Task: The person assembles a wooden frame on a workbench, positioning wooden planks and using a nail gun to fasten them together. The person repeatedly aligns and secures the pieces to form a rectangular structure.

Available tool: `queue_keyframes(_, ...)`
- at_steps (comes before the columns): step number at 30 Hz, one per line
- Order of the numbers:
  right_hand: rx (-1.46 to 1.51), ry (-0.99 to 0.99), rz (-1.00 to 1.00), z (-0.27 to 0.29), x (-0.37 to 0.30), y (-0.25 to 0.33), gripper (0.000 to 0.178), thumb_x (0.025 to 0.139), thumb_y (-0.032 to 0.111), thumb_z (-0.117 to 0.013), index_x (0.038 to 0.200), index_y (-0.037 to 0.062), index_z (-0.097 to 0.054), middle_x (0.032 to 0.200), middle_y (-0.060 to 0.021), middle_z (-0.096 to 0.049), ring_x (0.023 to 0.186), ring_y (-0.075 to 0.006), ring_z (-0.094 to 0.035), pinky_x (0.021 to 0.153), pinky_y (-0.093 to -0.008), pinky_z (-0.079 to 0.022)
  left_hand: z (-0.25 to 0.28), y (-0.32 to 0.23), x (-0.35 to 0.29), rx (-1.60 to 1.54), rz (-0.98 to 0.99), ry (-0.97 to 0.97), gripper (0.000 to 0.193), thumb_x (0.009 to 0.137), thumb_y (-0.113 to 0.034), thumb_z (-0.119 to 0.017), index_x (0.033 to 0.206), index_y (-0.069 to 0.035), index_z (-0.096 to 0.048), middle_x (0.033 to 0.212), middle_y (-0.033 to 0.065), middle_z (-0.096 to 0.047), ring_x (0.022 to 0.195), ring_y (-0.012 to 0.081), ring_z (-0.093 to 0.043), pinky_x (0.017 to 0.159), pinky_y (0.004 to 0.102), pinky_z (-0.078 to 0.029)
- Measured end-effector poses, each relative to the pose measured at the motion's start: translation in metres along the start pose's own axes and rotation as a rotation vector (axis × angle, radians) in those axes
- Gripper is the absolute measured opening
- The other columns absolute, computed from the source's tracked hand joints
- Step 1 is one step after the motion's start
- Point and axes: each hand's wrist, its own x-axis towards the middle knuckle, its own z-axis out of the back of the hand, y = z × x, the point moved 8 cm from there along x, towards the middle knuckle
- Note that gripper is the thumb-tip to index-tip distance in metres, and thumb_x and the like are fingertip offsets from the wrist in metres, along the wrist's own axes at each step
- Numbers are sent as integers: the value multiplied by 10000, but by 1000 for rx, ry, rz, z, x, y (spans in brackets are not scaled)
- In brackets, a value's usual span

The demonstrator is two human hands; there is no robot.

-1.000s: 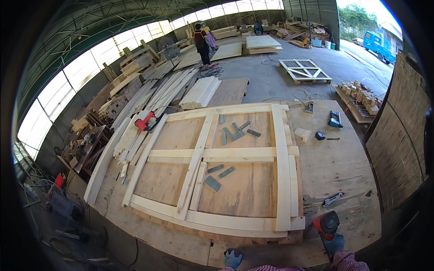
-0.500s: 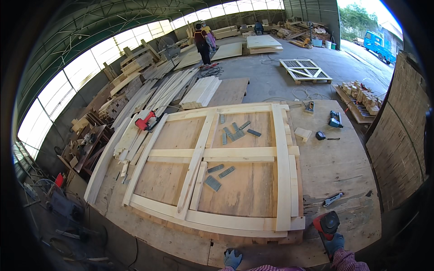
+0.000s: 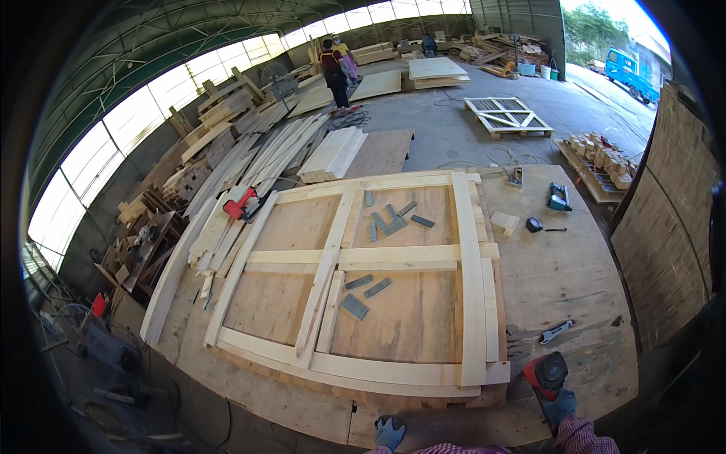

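A pale wooden frame [image 3: 475, 303] with crossing slats lies flat on the plywood worktable [image 3: 560, 272]. Below its lower right corner, my right hand [image 3: 560, 407], in a blue-grey glove, is wrapped round a red and black nail gun [image 3: 547, 372]. My gloved left hand [image 3: 389, 433] rests at the table's near edge with its fingers spread, holding nothing. Grey nail strips [image 3: 355, 306] lie in the lower right opening of the frame, and more nail strips [image 3: 393, 225] lie in the upper one. A utility knife [image 3: 556, 332] is just beyond the nail gun.
Another red nail gun [image 3: 242, 204] lies at the frame's far left corner. At the right are a tape measure [image 3: 535, 225], a blue and black tool [image 3: 559, 197] and a wood block [image 3: 504, 222]. Stacked boards [image 3: 336, 154] stand beyond the table; people [image 3: 334, 74] are farther back.
The view has shifted very slightly. Both hands, the nail gun and the wooden frame keep their places.
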Motion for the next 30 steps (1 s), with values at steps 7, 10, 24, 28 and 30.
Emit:
queue_keyframes(7,-3,39,-7,-5,3,-4,334,632,312,-744,870,82,-696,840,-168,-691,826,-339,-667,749,-428,-524,1,-2,0,15,-6,0,631,766,-500,-660,1253,-114,-550,1370,252,-436,1321,414,-329,1070,453,-333)
queue_keyframes(10,3,31,-11,-5,4,-6,334,633,319,-745,867,86,-696,841,-161,-692,824,-339,-666,750,-429,-524,6,-10,-3,14,10,25,631,772,-497,-656,1259,-111,-546,1386,256,-415,1326,414,-323,1071,454,-333)
queue_keyframes(24,-2,59,-28,-4,3,-3,389,629,332,-761,925,91,-688,893,-159,-696,863,-331,-668,777,-413,-525,4,-3,-3,-39,-70,1,624,774,-478,-663,1258,-104,-543,1376,262,-413,1313,420,-329,1067,456,-333)
queue_keyframes(28,4,60,-18,-1,2,0,384,639,326,-752,935,91,-684,886,-162,-694,860,-331,-668,775,-416,-525,3,-3,-4,-58,-68,-12,623,767,-480,-668,1253,-110,-547,1381,266,-403,1309,419,-334,1065,457,-335)
queue_keyframes(30,-13,55,-19,0,1,1,382,644,324,-748,938,90,-683,883,-163,-693,858,-332,-668,774,-419,-525,4,-4,-4,-57,-58,-11,625,763,-480,-671,1253,-113,-548,1385,265,-399,1309,418,-335,1066,457,-334)
